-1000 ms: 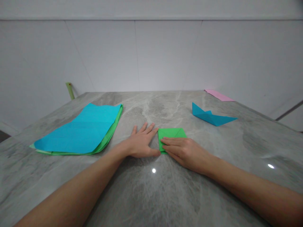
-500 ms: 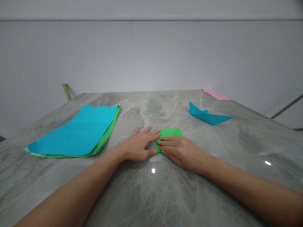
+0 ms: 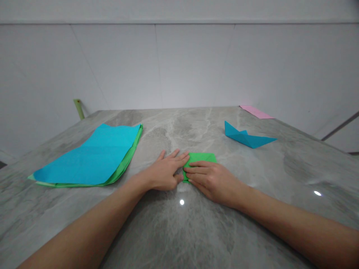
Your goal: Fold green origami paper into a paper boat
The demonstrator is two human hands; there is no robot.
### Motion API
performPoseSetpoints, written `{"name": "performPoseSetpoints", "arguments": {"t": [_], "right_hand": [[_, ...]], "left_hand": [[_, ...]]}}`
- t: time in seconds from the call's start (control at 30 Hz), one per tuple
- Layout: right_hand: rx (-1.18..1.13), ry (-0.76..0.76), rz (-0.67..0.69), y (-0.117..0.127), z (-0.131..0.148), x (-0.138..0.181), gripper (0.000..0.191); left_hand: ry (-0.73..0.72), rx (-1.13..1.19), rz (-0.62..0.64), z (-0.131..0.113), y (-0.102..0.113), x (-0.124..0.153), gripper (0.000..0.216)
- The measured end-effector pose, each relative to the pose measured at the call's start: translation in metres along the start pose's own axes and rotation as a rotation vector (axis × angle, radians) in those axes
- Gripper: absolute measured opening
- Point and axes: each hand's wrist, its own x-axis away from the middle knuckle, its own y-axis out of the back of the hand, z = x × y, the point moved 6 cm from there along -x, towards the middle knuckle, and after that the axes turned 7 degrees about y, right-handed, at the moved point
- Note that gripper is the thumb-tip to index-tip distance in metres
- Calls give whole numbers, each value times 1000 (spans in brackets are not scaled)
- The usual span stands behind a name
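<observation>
On marble [image 3: 179,239], right fingers [image 3: 196,169] flat on folded green paper [image 3: 202,157], left fingers [image 3: 181,158] at its edge (both spread)

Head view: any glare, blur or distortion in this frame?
Head view: small round glare spot on the marble countertop below the hands, a second at right; wide-angle stretch toward the frame edges, arms looking oversized; left hand, right hand and folded green paper look sharp, no obvious motion blur; shadows soft.
</observation>
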Motion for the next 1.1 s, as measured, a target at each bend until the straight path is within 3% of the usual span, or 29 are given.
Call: {"name": "performPoseSetpoints", "arguments": {"t": [0.2,0.3,0.37,0.6,0.8,1.1], "right_hand": [[-243,-142,39,10,-8,1,28],[-281,-282,-81,20,-32,12,25],[-257,-266,-131,24,-44,18,22],[-276,-300,75,4,-58,26,17],[-317,-353,145,1,-57,26,16],[-318,-393,379,1,-62,34,33]], "left_hand": [[-14,7,-23,-6,3,3,53],[-10,-14,-38,-8,3,4,58],[-11,-17,-43,-8,2,3,61],[0,-6,-37,-7,2,3,62],[10,-7,-40,-8,3,4,58],[-1,-11,-56,-7,3,4,57]]}}
